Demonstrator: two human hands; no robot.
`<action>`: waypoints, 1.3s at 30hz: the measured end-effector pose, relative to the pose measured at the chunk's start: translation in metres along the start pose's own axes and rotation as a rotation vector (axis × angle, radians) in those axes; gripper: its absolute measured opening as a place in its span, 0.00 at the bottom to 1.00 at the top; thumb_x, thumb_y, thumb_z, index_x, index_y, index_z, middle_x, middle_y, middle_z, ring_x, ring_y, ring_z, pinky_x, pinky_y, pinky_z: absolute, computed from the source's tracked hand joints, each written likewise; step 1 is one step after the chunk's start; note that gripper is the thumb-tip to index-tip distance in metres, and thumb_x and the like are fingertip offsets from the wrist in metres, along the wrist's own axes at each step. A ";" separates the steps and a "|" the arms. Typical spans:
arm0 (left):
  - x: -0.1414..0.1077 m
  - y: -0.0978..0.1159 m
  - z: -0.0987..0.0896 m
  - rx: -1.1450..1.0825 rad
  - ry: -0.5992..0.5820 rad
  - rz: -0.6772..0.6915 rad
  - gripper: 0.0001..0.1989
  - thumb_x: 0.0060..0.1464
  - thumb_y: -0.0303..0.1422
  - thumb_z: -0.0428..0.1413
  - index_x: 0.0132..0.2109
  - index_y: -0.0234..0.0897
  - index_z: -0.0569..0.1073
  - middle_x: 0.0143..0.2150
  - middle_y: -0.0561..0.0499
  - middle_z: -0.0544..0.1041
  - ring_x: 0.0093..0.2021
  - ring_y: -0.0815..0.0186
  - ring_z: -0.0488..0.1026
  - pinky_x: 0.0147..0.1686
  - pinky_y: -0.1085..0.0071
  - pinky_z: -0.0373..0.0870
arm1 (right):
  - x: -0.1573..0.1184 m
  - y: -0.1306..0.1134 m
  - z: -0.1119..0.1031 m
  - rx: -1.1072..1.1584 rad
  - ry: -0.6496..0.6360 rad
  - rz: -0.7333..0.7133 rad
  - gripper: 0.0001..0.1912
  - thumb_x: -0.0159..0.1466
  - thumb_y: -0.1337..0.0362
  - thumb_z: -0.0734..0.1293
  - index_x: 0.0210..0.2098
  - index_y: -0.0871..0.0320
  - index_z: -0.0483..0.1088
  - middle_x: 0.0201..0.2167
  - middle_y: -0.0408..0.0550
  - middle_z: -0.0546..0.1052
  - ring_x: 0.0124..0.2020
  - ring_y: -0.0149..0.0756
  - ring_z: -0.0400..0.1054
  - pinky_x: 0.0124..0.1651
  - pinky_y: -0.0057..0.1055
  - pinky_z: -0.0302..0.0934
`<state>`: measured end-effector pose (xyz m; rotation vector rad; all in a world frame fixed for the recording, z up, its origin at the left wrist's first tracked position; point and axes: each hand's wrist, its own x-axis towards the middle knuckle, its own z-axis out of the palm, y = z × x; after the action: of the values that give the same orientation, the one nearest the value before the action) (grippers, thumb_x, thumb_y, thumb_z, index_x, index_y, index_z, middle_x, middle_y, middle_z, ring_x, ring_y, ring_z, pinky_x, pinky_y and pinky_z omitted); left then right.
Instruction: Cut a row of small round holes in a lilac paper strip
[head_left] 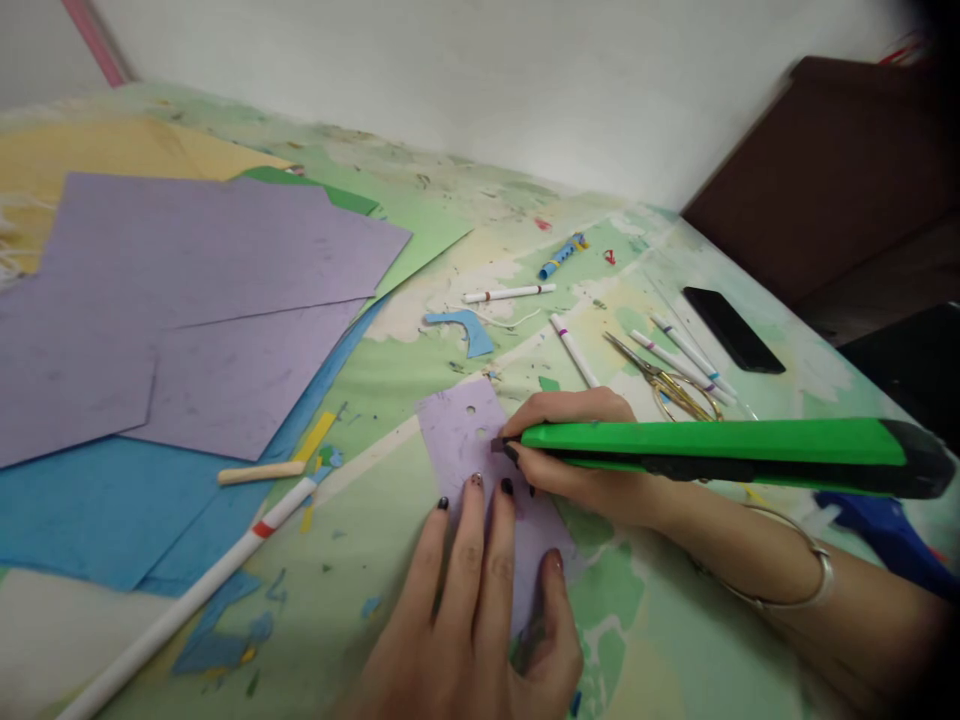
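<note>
A small piece of purple paper (454, 435) with two punched holes lies on the patterned tablecloth in front of me. My left hand (480, 600) rests on its lower part, fingers spread and pressing it flat. In my right hand (581, 445) is a green utility knife (705, 445), gripped near the blade end, its long body reaching out to the right. The knife's tip touches or hovers just over the paper beside the lower hole; I cannot tell which. A metal bangle (821, 580) circles my right wrist.
Large purple sheets (202, 260) overlap blue sheets (82, 510) at left. Gold scissors (667, 385), white markers (574, 350) and a black phone (733, 330) lie at right. A blue paper scrap (469, 330), a blue paper tube (561, 258) and a white stick (217, 570) are also around.
</note>
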<state>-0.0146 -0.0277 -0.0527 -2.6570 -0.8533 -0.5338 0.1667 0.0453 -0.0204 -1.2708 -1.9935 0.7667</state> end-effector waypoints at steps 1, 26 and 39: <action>0.000 0.000 0.000 0.000 -0.003 0.001 0.20 0.52 0.36 0.59 0.50 0.37 0.63 0.51 0.33 0.77 0.56 0.41 0.69 0.52 0.51 0.69 | 0.000 0.000 0.000 -0.010 0.001 -0.009 0.05 0.55 0.72 0.66 0.28 0.60 0.74 0.23 0.41 0.75 0.23 0.25 0.66 0.27 0.19 0.60; 0.000 -0.005 -0.004 0.007 -0.075 0.079 0.19 0.55 0.34 0.58 0.52 0.37 0.63 0.49 0.36 0.78 0.54 0.43 0.72 0.50 0.51 0.70 | -0.001 -0.001 0.000 0.021 0.008 0.039 0.03 0.55 0.71 0.66 0.28 0.60 0.72 0.21 0.40 0.73 0.23 0.26 0.65 0.30 0.22 0.62; 0.000 -0.005 -0.005 0.031 -0.083 0.079 0.19 0.55 0.34 0.58 0.52 0.38 0.63 0.49 0.37 0.79 0.54 0.45 0.73 0.51 0.51 0.68 | -0.004 0.002 0.001 0.166 0.036 0.118 0.02 0.55 0.71 0.67 0.29 0.60 0.72 0.20 0.41 0.73 0.20 0.26 0.67 0.24 0.22 0.62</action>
<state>-0.0190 -0.0254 -0.0475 -2.6881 -0.7691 -0.3899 0.1685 0.0419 -0.0233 -1.3023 -1.7988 0.9394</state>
